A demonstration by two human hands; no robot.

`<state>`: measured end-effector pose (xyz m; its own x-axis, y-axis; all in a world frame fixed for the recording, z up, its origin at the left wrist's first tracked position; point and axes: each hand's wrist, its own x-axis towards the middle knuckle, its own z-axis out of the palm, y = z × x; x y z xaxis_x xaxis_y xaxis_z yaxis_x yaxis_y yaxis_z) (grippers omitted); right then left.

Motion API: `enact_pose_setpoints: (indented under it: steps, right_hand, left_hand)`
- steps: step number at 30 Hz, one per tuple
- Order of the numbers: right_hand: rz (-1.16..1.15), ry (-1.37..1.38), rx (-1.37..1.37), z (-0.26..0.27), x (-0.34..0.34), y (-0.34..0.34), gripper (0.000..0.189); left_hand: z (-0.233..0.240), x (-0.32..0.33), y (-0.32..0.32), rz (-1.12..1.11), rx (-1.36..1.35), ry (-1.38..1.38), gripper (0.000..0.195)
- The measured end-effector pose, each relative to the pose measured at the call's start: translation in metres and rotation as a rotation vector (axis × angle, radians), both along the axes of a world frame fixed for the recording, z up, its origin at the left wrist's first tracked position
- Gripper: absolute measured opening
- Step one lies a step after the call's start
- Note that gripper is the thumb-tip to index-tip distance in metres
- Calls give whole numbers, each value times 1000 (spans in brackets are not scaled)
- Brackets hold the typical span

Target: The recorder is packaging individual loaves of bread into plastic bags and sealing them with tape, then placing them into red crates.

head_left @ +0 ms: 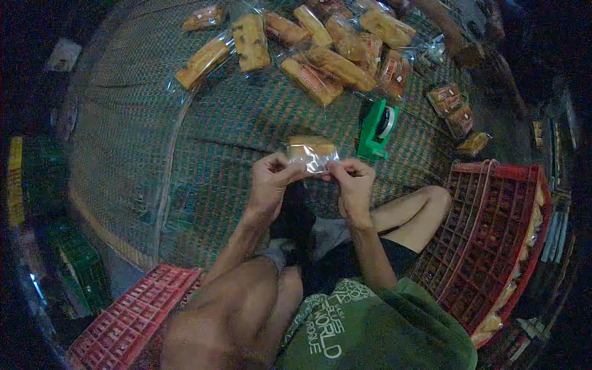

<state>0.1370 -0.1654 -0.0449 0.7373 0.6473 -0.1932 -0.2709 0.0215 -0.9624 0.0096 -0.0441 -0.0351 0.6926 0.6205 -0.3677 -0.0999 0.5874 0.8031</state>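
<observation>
A baked item in clear plastic wrap (312, 149) is held up in front of me, over the woven mat (222, 125). My left hand (273, 178) pinches the wrap's lower left corner between thumb and fingers. At its lower right corner, my right hand (354, 178) grips the film. Light glints off the plastic between my thumbs. A green tape dispenser (373, 132) with a roll of tape stands on the mat, just beyond my right hand. Farther off lies a loose pile of wrapped bread pieces (340, 69), some bearing red printed labels.
A red plastic crate (495, 231) with wrapped goods along its far side stands to my right. Another red crate (134, 310) is at lower left. More wrapped packs (451, 110) lie at the right. Another person's arm (441, 23) reaches in at the upper right.
</observation>
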Motion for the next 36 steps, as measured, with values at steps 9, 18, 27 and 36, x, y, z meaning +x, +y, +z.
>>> enact_pose_setpoints:
  steps: [9, 18, 27, 36]
  right_hand:
    - [462, 18, 19, 21, 32, 5, 20]
    - [207, -139, -84, -2, 10, 10, 24]
    - [256, -98, 38, 14, 17, 9, 24]
    - [297, 83, -103, 19, 17, 12, 26]
  left_hand:
    - [28, -11, 30, -149, -115, 74, 19]
    - [13, 3, 11, -63, 303, 148, 17]
    - [19, 2, 20, 51, -2, 41, 16]
    - [14, 0, 17, -78, 288, 207, 15]
